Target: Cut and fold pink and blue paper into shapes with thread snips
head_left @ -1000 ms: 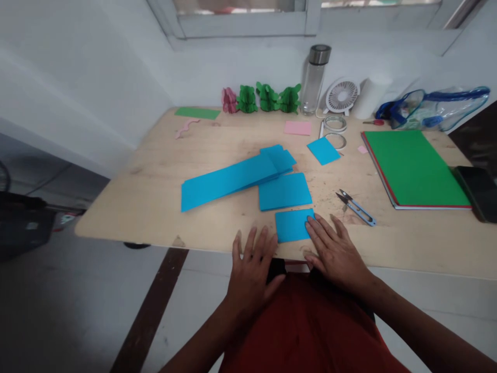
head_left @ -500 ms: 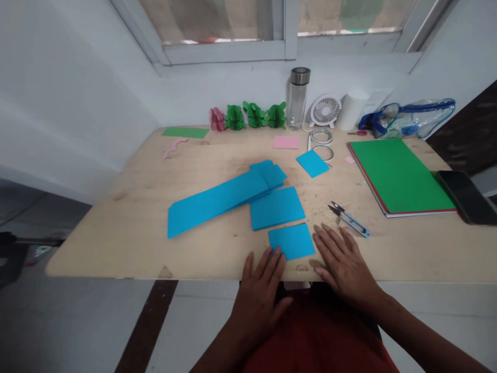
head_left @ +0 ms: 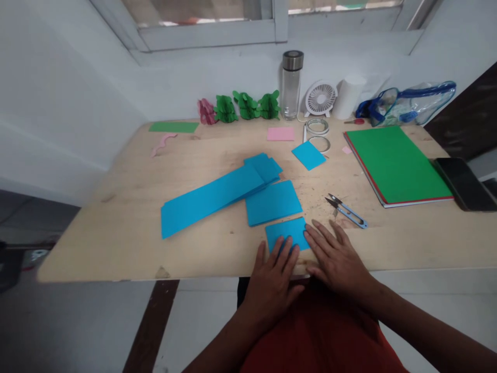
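Note:
A small blue paper rectangle [head_left: 286, 231] lies at the table's front edge. My left hand [head_left: 272, 280] is open, its fingertips flat on the lower part of that paper. At the paper's right edge rests my right hand [head_left: 338, 259], open, with fingers spread on the table. Just behind is a larger blue paper piece [head_left: 274, 203], partly under long blue strips [head_left: 212, 197] that slant to the left. Blue-handled thread snips [head_left: 349, 213] lie beyond my right hand, their blades pointing away. Another blue piece [head_left: 308, 155] sits farther back.
On the right are a green paper stack [head_left: 399, 163] and a black phone [head_left: 466, 184]. Along the wall stand green paper figures [head_left: 247, 106], a glass bottle [head_left: 291, 88] and a white fan [head_left: 321, 98]. Tape rolls [head_left: 317, 127] lie before the fan.
My left hand has moved right and farther onto the small blue paper. My right hand now touches the paper's right edge. The whole view has shifted slightly.

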Motion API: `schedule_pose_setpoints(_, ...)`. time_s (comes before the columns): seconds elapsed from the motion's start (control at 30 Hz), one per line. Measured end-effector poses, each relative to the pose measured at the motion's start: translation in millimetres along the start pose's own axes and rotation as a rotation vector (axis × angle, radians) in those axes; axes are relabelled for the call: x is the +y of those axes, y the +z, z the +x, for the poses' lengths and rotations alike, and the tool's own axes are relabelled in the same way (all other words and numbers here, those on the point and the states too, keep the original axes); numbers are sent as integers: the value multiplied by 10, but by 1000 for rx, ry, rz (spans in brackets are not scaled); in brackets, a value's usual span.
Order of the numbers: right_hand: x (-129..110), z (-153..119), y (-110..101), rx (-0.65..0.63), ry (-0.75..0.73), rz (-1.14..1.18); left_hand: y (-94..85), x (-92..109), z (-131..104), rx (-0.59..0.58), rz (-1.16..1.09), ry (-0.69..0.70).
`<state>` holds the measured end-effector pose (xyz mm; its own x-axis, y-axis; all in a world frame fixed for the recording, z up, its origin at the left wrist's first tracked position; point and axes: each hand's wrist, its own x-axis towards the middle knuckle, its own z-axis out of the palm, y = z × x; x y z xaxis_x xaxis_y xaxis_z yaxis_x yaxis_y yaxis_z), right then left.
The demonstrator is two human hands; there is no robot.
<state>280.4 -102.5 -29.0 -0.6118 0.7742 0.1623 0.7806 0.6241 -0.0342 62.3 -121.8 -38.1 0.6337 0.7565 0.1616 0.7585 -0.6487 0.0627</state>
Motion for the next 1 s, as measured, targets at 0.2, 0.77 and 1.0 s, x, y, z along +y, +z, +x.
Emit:
schedule_pose_setpoints(0.2,140,307,34,-30,58,-38,6,-7,11,-20,-16,1)
schedule_pose_setpoints(0.77,60,144,72,-16,50,-28,-131,-148,582,-73,-272,44)
schedule_pose_setpoints(1.0,-7,21,22,-8,61,-10,4,-164,570,-94,-232,49)
